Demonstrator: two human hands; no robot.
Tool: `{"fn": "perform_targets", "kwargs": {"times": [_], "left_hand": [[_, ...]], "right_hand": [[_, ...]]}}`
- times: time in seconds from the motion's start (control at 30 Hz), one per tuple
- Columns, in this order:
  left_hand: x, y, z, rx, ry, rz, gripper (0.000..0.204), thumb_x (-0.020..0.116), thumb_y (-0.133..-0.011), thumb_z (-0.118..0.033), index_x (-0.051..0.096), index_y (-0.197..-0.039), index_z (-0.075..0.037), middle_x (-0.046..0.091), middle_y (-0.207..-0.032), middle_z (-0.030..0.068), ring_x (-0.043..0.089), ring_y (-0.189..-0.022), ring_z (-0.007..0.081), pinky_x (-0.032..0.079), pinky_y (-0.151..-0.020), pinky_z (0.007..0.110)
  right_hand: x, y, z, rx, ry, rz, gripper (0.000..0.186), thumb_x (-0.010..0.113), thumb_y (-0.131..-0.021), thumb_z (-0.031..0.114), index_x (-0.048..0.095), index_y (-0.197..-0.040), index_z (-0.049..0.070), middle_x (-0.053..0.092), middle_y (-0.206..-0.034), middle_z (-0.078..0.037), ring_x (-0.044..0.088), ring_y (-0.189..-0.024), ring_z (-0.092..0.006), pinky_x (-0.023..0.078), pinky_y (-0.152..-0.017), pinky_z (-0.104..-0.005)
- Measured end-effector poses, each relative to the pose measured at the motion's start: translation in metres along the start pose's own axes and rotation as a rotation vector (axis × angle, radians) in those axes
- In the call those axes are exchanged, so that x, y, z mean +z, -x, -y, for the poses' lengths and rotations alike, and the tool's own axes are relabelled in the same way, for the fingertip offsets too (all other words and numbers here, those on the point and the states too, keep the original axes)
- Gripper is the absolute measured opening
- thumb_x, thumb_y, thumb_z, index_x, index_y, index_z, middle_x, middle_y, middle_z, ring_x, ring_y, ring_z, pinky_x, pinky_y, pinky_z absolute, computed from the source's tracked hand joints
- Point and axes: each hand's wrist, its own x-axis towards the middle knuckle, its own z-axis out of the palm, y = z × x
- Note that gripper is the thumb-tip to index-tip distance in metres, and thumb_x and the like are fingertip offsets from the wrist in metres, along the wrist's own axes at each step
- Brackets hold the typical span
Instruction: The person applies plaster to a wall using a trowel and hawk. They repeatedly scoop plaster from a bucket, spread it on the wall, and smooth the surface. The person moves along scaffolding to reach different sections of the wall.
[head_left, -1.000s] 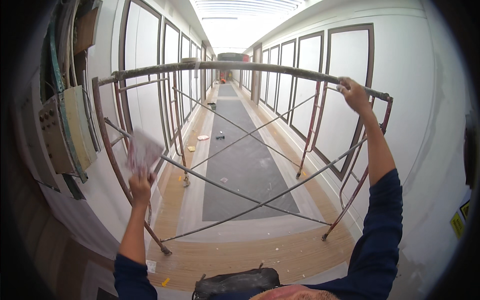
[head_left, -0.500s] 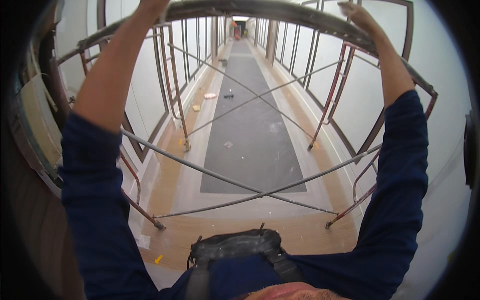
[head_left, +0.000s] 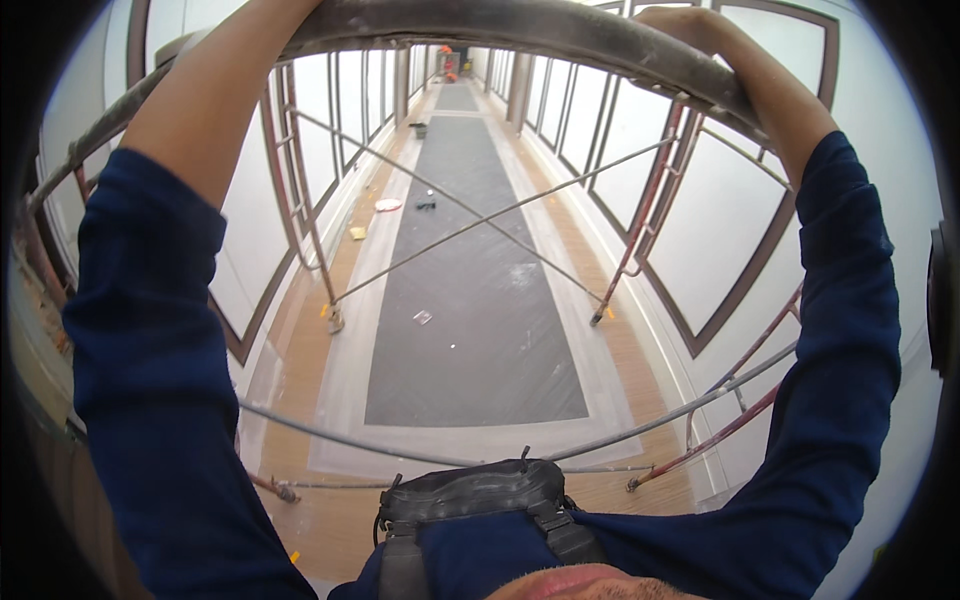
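The thick, grimy top bar of a scaffold [head_left: 500, 32] curves across the upper view just ahead of me. My right hand [head_left: 690, 27] grips it near the top edge, fingers partly hidden behind it. My left forearm reaches up over the bar at upper left; that hand is beyond the frame's edge. Red end frames [head_left: 660, 190] and grey cross braces [head_left: 560, 180] stand below. A black bag [head_left: 470, 492] is strapped on my chest, between my dark blue sleeves.
A long corridor with framed white wall panels [head_left: 725, 250] runs ahead. A grey floor runner [head_left: 470, 370] lies between wooden borders [head_left: 640, 370]. Small scraps [head_left: 388, 205], a dark container [head_left: 418, 130] and orange items [head_left: 450, 65] lie farther along. An electrical box edge shows at far left.
My left hand, earlier low with a blurred flat item, has risen past the top edge. The top bar now appears higher and nearer, and my right arm is higher in view.
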Motion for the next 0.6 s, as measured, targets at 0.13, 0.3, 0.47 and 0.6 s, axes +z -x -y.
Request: {"fn": "perform_targets", "kwargs": {"times": [0.13, 0.3, 0.47, 0.6], "left_hand": [[-0.002, -0.002, -0.012, 0.071, -0.080, -0.008, 0.032, 0.054, -0.086, -0.029, 0.074, -0.090, -0.004, 0.070, -0.092, 0.0239, 0.068, -0.092, 0.0387, 0.052, -0.082, 0.047], [0.021, -0.021, 0.004, 0.154, -0.082, 0.008, 0.045, 0.048, -0.096, -0.040, 0.071, -0.092, -0.002, 0.071, -0.087, 0.0219, 0.069, -0.084, 0.0358, 0.053, -0.078, 0.045], [-0.020, -0.024, 0.017, 0.066, -0.081, 0.080, 0.038, 0.048, -0.093, -0.033, 0.074, -0.095, -0.005, 0.072, -0.098, 0.0211, 0.069, -0.095, 0.0372, 0.053, -0.088, 0.047], [-0.026, -0.030, 0.006, 0.051, -0.030, 0.120, 0.037, 0.048, -0.093, -0.032, 0.074, -0.095, -0.005, 0.072, -0.098, 0.0205, 0.069, -0.095, 0.0363, 0.053, -0.088, 0.046]], "right_hand": [[-0.007, -0.027, -0.021, -0.127, 0.042, -0.220, 0.043, 0.051, -0.099, 0.020, 0.052, -0.139, 0.005, 0.051, -0.144, -0.016, 0.058, -0.122, -0.0287, 0.048, -0.104, -0.0442], [-0.014, -0.087, -0.072, 0.056, 0.021, 0.150, 0.057, 0.059, -0.095, 0.027, 0.040, -0.148, 0.015, 0.040, -0.152, -0.017, 0.046, -0.134, -0.0348, 0.054, -0.094, -0.0539], [-0.024, -0.057, -0.027, 0.177, -0.325, 0.219, 0.058, 0.034, -0.104, 0.042, 0.032, -0.152, 0.009, 0.039, -0.150, -0.023, 0.042, -0.136, -0.0419, 0.042, -0.109, -0.0551], [-0.032, -0.055, -0.028, 0.029, -0.495, 0.126, 0.061, 0.039, -0.100, 0.048, 0.050, -0.141, 0.004, 0.053, -0.140, -0.020, 0.049, -0.131, -0.0377, 0.046, -0.105, -0.0495]]}}
